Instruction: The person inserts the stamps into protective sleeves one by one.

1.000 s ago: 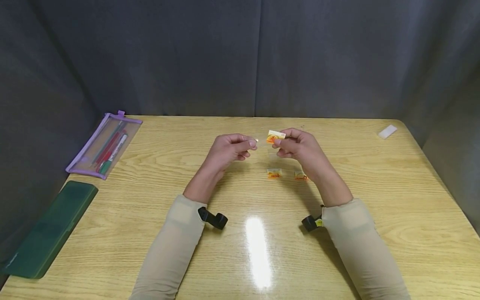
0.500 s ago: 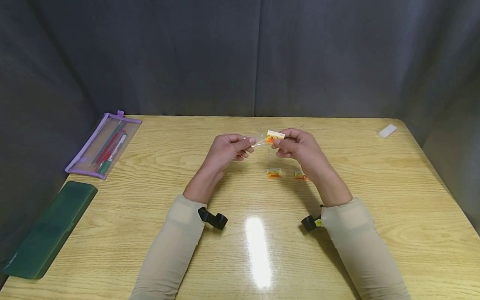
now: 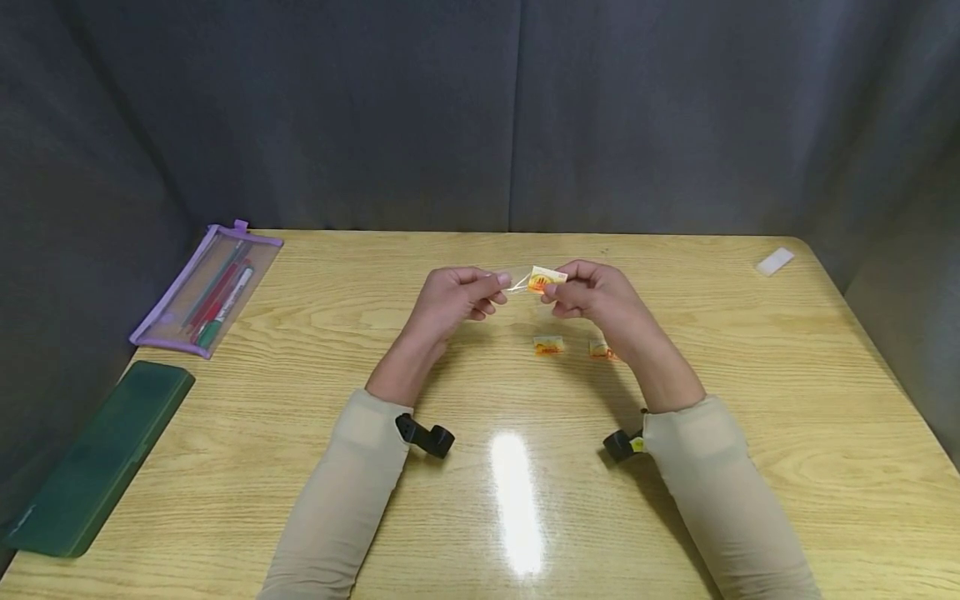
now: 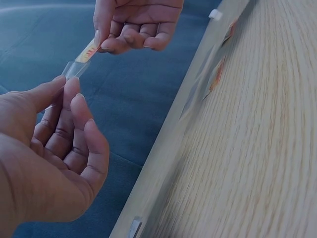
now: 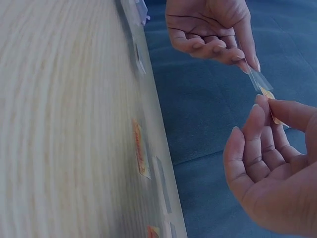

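Above the table, my left hand [image 3: 461, 293] pinches a small clear plastic sleeve [image 3: 518, 280] between thumb and forefinger. Opposite it, my right hand [image 3: 597, 292] holds a small yellow and orange printed card [image 3: 544, 277] by its lower right corner. The card's near end overlaps the mouth of the sleeve [image 4: 75, 69] in the left wrist view. My right thumb covers part of the card [image 5: 268, 94]. Two similar printed cards lie on the table below, a left one [image 3: 548, 345] and a right one [image 3: 601, 350] partly hidden by my right hand.
A mesh pencil pouch [image 3: 207, 292] with purple edging and pens inside lies at the back left of the table [image 3: 300, 492]. In front of it is a dark green case [image 3: 105, 458]. A white block [image 3: 775, 262] sits at the far right corner. Dark curtains [image 3: 360, 117] stand behind.
The clear sleeve now shows stretched out to the right of my left fingers, and the card has shifted slightly left and down to meet it. Both forearms have stayed in place.
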### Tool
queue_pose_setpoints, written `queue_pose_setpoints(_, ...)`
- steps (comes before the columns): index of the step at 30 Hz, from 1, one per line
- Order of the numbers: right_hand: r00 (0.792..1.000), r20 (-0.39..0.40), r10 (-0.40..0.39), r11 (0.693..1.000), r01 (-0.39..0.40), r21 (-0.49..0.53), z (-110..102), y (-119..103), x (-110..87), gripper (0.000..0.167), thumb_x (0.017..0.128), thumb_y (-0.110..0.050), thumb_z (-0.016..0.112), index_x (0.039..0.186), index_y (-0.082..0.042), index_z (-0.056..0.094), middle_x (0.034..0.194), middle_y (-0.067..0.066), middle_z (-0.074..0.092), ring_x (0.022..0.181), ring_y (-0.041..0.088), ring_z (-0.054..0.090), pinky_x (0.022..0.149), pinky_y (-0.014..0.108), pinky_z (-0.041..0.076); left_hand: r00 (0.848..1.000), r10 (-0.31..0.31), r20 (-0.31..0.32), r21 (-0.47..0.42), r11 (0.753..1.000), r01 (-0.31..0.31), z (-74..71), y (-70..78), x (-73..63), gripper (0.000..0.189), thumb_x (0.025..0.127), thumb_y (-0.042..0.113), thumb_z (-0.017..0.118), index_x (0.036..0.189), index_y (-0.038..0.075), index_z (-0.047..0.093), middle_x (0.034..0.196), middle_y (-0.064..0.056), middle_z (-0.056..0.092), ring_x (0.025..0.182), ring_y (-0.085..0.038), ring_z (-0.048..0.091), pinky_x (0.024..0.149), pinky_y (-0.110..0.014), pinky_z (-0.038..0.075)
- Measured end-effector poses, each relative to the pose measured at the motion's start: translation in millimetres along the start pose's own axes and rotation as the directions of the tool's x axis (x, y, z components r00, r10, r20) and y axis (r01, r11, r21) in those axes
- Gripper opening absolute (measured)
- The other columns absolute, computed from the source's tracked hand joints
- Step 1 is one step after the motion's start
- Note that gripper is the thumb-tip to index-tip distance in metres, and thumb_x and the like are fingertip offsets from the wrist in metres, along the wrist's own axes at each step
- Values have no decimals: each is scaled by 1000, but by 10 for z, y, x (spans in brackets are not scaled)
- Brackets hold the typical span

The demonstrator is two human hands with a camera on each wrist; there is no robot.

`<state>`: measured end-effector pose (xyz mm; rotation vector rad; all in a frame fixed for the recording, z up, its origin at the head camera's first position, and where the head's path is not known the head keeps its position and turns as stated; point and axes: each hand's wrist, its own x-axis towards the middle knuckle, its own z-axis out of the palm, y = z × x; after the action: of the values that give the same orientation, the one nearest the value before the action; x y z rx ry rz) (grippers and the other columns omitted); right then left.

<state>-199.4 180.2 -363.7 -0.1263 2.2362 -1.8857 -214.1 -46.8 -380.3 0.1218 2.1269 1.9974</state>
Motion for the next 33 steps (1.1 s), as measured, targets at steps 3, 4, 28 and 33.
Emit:
queue_pose_setpoints(3, 999, -35, -19, 1000, 20, 13, -22, -12, -2, 10, 100, -12, 61, 105, -4, 59, 87, -7, 70, 76, 10, 63, 78, 22, 57, 1000, 4, 6, 9, 1000, -4, 1, 0, 7, 28, 94, 30, 74, 101, 3, 77, 77, 4, 72, 68, -10, 63, 73, -34, 56)
queue_pose_setpoints(4, 999, -49, -25, 999, 26, 20, -27, -12, -1, 10, 100, -13, 61, 105, -5, 59, 87, -8, 70, 75, 10, 62, 78, 22, 56, 1000, 3, 11, 15, 1000, -3, 4, 0, 6, 28, 94, 30, 75, 100, 3, 77, 77, 4, 71, 69, -10, 63, 73, -34, 56)
queue_pose_setpoints(28, 1000, -12, -29, 999, 29, 30, -4, -29, -16, 12, 101, -13, 61, 107, -3, 60, 88, -5, 69, 76, 11, 62, 77, 22, 57, 1000, 23, -21, 24, 999, -23, 29, -14, -6, 35, 95, 38, 72, 101, 4, 78, 76, 2, 72, 68, -12, 63, 76, -41, 58)
queue_pose_setpoints(33, 1000, -10, -29, 999, 30, 27, -11, -30, -18, 12, 101, -13, 61, 108, -3, 60, 88, -5, 69, 78, 11, 63, 78, 22, 57, 999, 22, -30, 19, 1000, -22, 24, -14, -7, 36, 94, 40, 72, 100, 4, 79, 77, 2, 72, 70, -16, 64, 76, -41, 58)
